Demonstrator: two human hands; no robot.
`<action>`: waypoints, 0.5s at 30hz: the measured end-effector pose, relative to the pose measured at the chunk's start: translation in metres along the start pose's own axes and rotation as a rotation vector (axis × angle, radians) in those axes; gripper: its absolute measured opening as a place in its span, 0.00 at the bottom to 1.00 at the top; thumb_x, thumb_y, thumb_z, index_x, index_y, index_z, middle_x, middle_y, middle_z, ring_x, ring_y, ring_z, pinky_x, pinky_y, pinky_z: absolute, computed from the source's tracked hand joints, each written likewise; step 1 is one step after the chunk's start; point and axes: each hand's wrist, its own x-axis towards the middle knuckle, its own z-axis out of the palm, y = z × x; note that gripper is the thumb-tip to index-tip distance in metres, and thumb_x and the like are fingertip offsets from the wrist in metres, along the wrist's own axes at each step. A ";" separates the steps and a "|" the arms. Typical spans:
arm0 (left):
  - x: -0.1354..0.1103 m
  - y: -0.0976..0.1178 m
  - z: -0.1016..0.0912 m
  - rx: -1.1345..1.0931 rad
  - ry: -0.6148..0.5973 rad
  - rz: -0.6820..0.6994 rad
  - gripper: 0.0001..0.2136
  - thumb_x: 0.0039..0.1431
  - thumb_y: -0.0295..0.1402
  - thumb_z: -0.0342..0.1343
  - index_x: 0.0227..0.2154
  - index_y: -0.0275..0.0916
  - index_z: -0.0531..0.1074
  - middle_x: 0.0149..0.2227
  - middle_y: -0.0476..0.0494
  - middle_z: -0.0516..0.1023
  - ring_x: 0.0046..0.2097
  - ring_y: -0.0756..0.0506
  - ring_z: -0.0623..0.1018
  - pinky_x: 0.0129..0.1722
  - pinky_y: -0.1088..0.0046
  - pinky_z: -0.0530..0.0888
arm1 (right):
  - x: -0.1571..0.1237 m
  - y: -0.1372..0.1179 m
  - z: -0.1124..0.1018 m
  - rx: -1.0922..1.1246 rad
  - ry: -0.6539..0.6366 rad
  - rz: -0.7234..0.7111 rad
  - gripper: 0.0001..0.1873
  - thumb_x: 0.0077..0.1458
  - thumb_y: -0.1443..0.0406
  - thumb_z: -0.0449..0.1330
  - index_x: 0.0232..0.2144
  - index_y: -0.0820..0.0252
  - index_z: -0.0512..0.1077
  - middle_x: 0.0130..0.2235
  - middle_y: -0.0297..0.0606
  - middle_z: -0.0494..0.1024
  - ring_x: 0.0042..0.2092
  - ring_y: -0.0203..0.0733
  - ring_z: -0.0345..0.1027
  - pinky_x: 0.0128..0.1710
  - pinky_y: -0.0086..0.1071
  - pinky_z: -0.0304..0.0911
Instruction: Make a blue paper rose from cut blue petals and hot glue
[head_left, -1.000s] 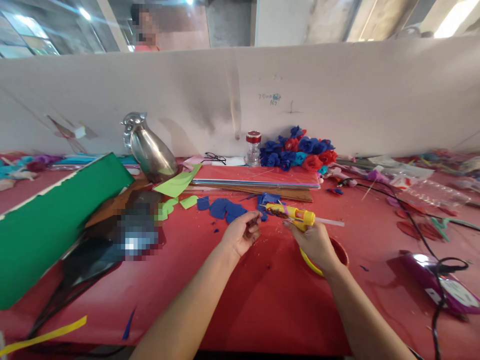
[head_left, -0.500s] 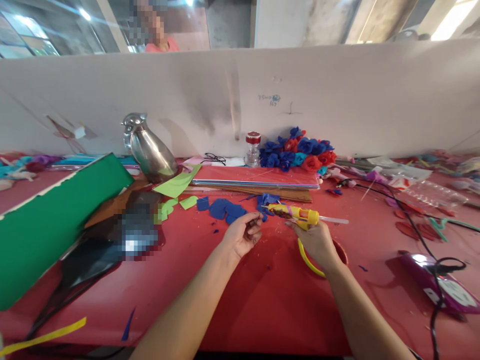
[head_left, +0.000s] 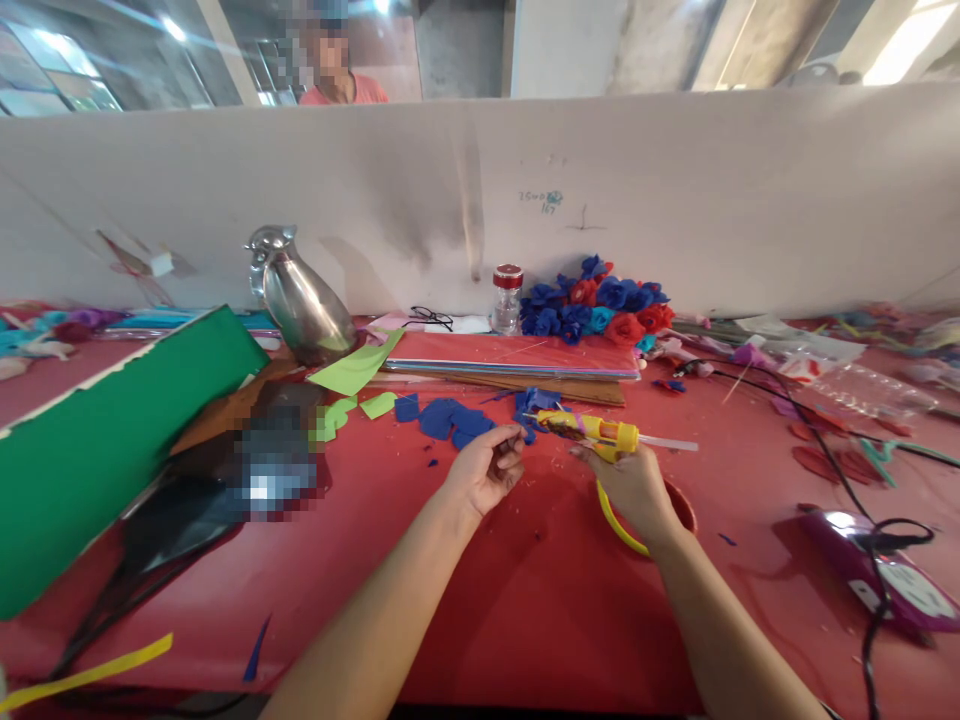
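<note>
My right hand (head_left: 632, 488) grips a yellow glue gun (head_left: 592, 430) with a clear glue stick sticking out at its back; its nozzle points left. My left hand (head_left: 486, 470) is closed in a pinch just left of the nozzle, holding something small that I cannot make out. Several blue paper pieces (head_left: 450, 418) lie on the red table (head_left: 525, 600) just beyond my hands. A round red object with a yellow rim (head_left: 616, 524) sits under my right wrist.
A stack of coloured sheets (head_left: 517, 362), a pile of blue and red paper roses (head_left: 592, 305), a small jar (head_left: 507, 297) and a metal jug (head_left: 300, 300) stand at the back. Green roll (head_left: 112, 440) left; purple device with black cable (head_left: 885, 570) right. A person stands behind the partition.
The glue gun has shifted slightly right and up. My left hand stays pinched at the nozzle. The person behind the partition has moved to the right.
</note>
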 end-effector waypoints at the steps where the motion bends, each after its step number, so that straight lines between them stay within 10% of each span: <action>1: 0.000 0.000 0.000 0.006 -0.003 0.006 0.06 0.50 0.24 0.53 0.20 0.30 0.70 0.16 0.51 0.66 0.14 0.60 0.54 0.13 0.84 0.51 | 0.000 -0.001 -0.001 -0.013 0.007 -0.003 0.19 0.42 0.54 0.63 0.31 0.62 0.77 0.33 0.44 0.81 0.36 0.50 0.74 0.35 0.35 0.66; 15: 0.004 -0.006 -0.004 0.320 0.014 0.394 0.08 0.37 0.34 0.64 0.20 0.35 0.73 0.19 0.52 0.67 0.21 0.56 0.61 0.22 0.78 0.55 | 0.004 0.004 -0.002 0.017 0.116 0.045 0.20 0.41 0.51 0.63 0.28 0.64 0.76 0.30 0.45 0.80 0.34 0.48 0.72 0.32 0.34 0.65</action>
